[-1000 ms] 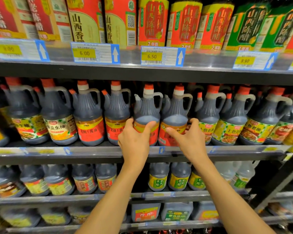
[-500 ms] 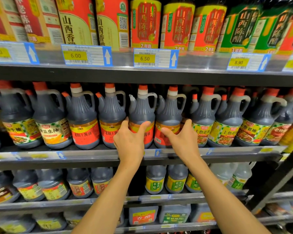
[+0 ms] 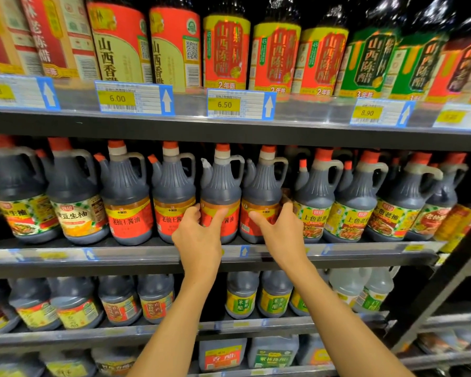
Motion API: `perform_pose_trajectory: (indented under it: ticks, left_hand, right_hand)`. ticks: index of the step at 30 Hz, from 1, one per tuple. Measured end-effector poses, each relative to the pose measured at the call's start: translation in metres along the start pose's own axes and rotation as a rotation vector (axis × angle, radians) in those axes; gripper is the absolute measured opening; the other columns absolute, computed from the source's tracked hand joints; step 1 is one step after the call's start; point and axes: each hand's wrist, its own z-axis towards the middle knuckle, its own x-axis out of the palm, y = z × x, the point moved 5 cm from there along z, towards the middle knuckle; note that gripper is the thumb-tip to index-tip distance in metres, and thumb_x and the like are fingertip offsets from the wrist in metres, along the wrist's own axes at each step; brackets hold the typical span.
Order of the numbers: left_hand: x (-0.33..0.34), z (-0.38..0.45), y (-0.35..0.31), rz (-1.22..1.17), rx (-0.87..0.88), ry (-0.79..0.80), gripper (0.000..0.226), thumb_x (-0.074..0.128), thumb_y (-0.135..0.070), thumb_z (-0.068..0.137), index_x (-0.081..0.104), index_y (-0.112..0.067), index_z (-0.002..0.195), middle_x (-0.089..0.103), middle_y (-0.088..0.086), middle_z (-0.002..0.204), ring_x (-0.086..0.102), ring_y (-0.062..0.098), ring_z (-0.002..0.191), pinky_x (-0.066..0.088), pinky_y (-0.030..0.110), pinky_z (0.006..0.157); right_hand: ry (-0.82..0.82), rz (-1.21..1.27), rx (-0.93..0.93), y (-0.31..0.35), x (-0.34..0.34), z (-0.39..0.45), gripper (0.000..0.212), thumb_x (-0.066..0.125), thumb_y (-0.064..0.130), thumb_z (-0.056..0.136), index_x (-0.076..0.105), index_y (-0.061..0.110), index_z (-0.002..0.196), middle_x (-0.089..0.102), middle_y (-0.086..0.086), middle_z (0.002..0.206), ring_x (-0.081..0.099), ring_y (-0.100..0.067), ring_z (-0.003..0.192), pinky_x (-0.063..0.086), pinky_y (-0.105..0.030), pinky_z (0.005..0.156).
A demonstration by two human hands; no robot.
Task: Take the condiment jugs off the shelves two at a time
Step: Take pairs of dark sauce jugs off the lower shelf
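Gripping two jugs on the middle shelf (image 3: 174, 253): left hand (image 3: 199, 238) is curling round the left jug (image 3: 220, 191), thumb across its red label, fingers going behind its left side; right hand (image 3: 280, 232) is wrapping the right jug (image 3: 264, 189) likewise, thumb on the label. Both jugs are standing upright, touching their neighbours in the row, bases seemingly on the shelf.

Step, as judged: grasp being set, lift not yet done. Next move is calling for a firm squeeze and pulling both straight out, clearing the shelf's front lip.

Writing: the neighbour with the same label is reading 老抽王酱油; further right 上色老抽. Price tags (image 3: 136, 97) above are showing 6.00, 6.50, 8.90. Top bottles (image 3: 226, 50) are reading 山西陈醋, 2年陈.
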Motion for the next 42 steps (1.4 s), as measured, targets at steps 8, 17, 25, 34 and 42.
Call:
perform_pose_trajectory:
  ticks: [8,17,25,34,42]
  left_hand:
    - [0.005,0.003,0.001,0.217,0.065,0.031,0.064,0.079,-0.053,0.079,0.059,-0.01,0.122,0.07,0.007,0.094,0.065,0.032,0.094,0.05,0.054,0.088]
    - [0.007,0.01,0.008,0.24,0.106,0.042,0.059,0.076,-0.052,0.083,0.063,-0.002,0.112,0.068,0.012,0.083,0.064,0.037,0.087,0.051,0.055,0.081]
    - [0.007,0.012,0.011,0.23,0.101,0.043,0.062,0.075,-0.054,0.082,0.063,-0.002,0.113,0.066,0.01,0.078,0.064,0.037,0.084,0.051,0.055,0.08]
    - [0.007,0.012,0.014,0.199,0.093,0.047,0.063,0.074,-0.057,0.08,0.064,-0.011,0.121,0.069,0.003,0.082,0.065,0.029,0.085,0.054,0.049,0.08]
    - [0.007,0.014,0.012,0.178,0.109,0.047,0.058,0.078,-0.051,0.08,0.066,-0.01,0.118,0.068,0.002,0.079,0.064,0.03,0.082,0.053,0.048,0.078]
  right_hand:
    - [0.01,-0.041,0.004,-0.004,0.001,0.002,0.061,0.081,0.042,0.084,0.051,0.007,0.124,0.064,-0.012,0.122,0.059,-0.034,0.116,0.048,-0.039,0.088]
    - [-0.035,-0.05,0.002,-0.006,0.001,0.006,0.064,0.083,0.045,0.08,0.054,0.006,0.122,0.064,-0.013,0.119,0.059,-0.034,0.116,0.049,-0.04,0.089]
    - [-0.018,-0.07,-0.048,-0.007,0.001,0.009,0.069,0.081,0.046,0.083,0.054,0.005,0.13,0.066,-0.013,0.122,0.059,-0.032,0.117,0.039,-0.029,0.082]
    - [-0.01,-0.064,-0.075,-0.011,0.0,0.012,0.065,0.08,0.046,0.084,0.056,0.006,0.129,0.068,-0.01,0.115,0.062,-0.03,0.109,0.042,-0.03,0.08]
    - [-0.003,-0.077,-0.072,-0.013,0.001,0.012,0.06,0.079,0.045,0.084,0.057,0.005,0.123,0.068,-0.01,0.106,0.062,-0.031,0.103,0.039,-0.03,0.075]
